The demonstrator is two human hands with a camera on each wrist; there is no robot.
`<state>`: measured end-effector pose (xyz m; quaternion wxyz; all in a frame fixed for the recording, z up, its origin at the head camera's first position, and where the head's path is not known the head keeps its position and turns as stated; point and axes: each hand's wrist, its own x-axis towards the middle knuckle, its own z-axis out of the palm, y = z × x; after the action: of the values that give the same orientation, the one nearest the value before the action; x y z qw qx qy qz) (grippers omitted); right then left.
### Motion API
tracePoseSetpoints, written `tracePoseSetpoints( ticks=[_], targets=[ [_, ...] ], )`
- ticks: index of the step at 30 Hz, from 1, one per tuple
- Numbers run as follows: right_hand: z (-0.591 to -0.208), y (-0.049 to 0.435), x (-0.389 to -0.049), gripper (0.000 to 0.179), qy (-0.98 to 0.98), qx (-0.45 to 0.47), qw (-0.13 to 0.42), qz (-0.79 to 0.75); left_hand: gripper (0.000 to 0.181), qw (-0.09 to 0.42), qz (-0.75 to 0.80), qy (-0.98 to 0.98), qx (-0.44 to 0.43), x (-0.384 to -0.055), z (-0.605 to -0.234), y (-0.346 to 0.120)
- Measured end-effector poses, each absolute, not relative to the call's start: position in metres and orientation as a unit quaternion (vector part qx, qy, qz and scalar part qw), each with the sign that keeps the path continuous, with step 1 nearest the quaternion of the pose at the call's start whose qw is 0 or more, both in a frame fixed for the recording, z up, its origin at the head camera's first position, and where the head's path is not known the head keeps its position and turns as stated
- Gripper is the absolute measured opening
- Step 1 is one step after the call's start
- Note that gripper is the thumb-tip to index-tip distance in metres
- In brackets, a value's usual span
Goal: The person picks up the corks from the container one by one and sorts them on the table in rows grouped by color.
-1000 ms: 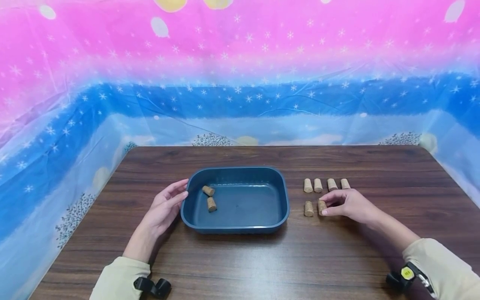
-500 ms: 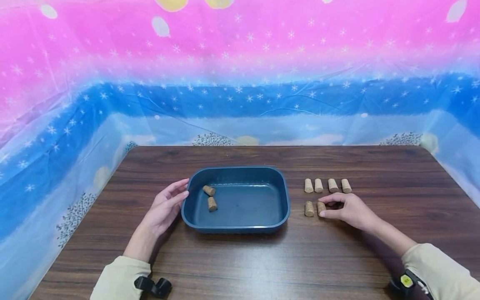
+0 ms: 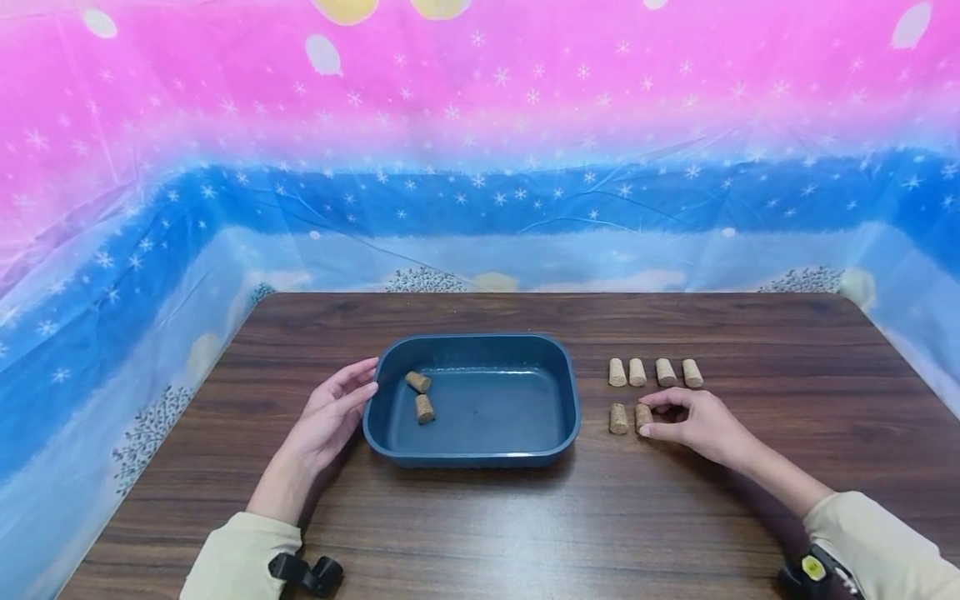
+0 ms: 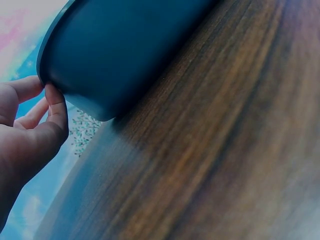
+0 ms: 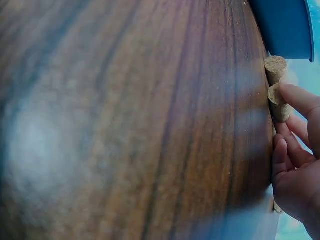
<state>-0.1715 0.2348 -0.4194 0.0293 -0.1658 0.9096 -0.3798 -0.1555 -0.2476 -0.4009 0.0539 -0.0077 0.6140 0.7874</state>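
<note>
On the table stands a dark blue rectangular basin point(image 3: 480, 457), with two cork stoppers point(image 3: 424, 409) lying in its left part. My left hand point(image 3: 327, 412) holds the basin's left rim with thumb and fingertips, as the left wrist view also shows at the rim point(image 4: 42, 62). To the right of the basin, my right hand point(image 3: 701, 423) pinches a cork stopper point(image 3: 642, 418) between thumb and fingers, close at the tabletop. Another cork stopper point(image 3: 618, 419) stands just left of it; the right wrist view shows this neighbouring cork point(image 5: 275, 69) beyond the pinched one point(image 5: 278, 102).
Behind the right hand, several paler cork stoppers point(image 3: 666, 372) form a row. The dark wooden table point(image 3: 465, 533) ends at a snowflake-patterned cloth point(image 3: 480, 192) at the back and sides. Both wrists wear black camera mounts point(image 3: 307, 573).
The right hand has shifted slightly toward the front, keeping the cork between its fingers; the rightmost cork of the back row now shows fully. Left hand and basin stay put.
</note>
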Motion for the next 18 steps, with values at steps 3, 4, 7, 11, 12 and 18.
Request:
tracePoseSetpoints(
  ticks=[3,4,7,11,12,18],
  targets=[
    [-0.4201,0.2344,-0.1712,0.039,0.910,-0.166,0.026,-0.378,0.032,0.054,0.787,0.615,-0.008,-0.1551,-0.4007,-0.2475],
    [-0.4202,0.2342,-0.1711,0.038,0.911,-0.166,0.025,-0.377,0.032,0.054,0.786,0.616,-0.007,-0.1550,-0.4006,-0.2475],
    [-0.4206,0.2338,-0.1709,0.038,0.911,-0.166,0.020,-0.376,0.032,0.053,0.785,0.617,-0.007,-0.1545,-0.3996,-0.2469],
    [-0.4209,0.2337,-0.1707,0.038,0.912,-0.165,0.018,-0.376,0.033,0.054,0.786,0.616,-0.014,-0.1539,-0.3976,-0.2464],
    [-0.4208,0.2338,-0.1706,0.038,0.912,-0.165,0.018,-0.376,0.033,0.055,0.785,0.616,-0.016,-0.1538,-0.3972,-0.2463],
    [-0.4208,0.2333,-0.1704,0.040,0.911,-0.165,0.024,-0.377,0.038,0.060,0.781,0.621,-0.016,-0.1527,-0.3957,-0.2464]
  ],
)
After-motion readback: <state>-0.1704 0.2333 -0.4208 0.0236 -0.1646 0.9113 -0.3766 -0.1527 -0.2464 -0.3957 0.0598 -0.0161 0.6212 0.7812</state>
